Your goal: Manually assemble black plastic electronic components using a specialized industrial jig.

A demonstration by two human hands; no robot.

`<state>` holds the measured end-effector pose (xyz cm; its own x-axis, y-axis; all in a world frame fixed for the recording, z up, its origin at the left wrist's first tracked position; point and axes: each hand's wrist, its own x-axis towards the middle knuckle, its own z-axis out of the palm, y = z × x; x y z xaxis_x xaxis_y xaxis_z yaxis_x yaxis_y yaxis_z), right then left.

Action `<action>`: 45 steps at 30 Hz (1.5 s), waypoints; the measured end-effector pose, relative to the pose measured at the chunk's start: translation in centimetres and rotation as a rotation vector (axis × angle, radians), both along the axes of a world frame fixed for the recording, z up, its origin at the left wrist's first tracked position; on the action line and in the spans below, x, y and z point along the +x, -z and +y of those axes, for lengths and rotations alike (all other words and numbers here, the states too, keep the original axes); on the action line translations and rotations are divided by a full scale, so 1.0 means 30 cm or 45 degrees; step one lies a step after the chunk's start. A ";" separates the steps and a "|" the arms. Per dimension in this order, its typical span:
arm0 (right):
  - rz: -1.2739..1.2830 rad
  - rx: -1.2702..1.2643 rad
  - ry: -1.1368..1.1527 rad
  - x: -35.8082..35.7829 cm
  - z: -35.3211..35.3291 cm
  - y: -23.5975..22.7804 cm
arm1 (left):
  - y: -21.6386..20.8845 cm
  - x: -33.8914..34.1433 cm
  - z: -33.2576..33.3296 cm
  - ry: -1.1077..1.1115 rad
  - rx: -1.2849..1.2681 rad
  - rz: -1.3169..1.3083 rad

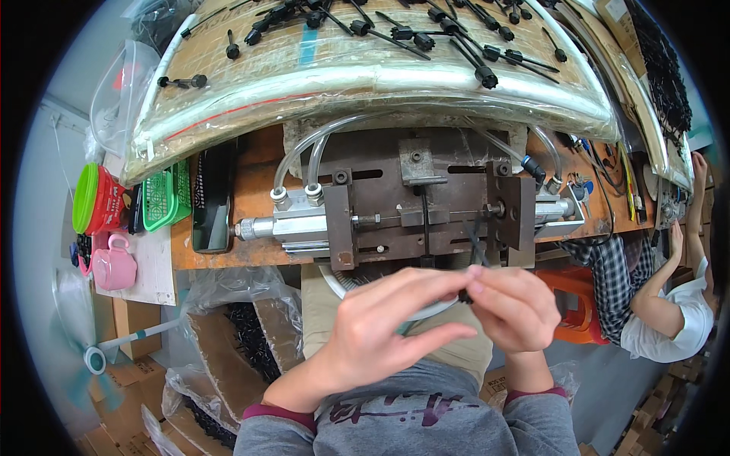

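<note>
My right hand pinches a thin black plastic stem between thumb and fingers. Its shaft points up toward the machine, and a dark knobbed end shows below the fingertips. From the left, my left hand reaches across with straight fingers and its thumb held apart; the fingertips come up close to the knobbed end, and whether they touch it I cannot tell. Just beyond both hands is a brown metal clamping fixture with an air cylinder at each side. Another black stem stands across the fixture's middle block.
A plastic-wrapped cardboard panel above the fixture carries many black knobbed stems. At left are a green basket, a black tray and a pink mug. Boxes of black parts stand below. A co-worker sits at right.
</note>
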<state>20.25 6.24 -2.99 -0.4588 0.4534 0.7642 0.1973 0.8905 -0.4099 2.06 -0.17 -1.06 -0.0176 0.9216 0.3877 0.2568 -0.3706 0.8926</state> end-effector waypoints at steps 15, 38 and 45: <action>0.056 -0.361 -0.033 0.011 -0.025 -0.003 | 0.099 0.004 0.024 -0.242 0.148 1.034; -0.642 -0.186 0.098 -0.059 -0.004 0.019 | -0.144 -0.183 0.185 -0.224 0.454 0.830; -0.754 -0.110 0.102 -0.096 0.001 -0.025 | -0.188 -0.366 0.594 -0.544 0.834 1.233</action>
<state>17.38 6.27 -2.25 -0.7568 0.5531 0.3484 0.4792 0.8319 -0.2798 -8.92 17.64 4.59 0.2808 0.5407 0.7929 0.9154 -0.3991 -0.0520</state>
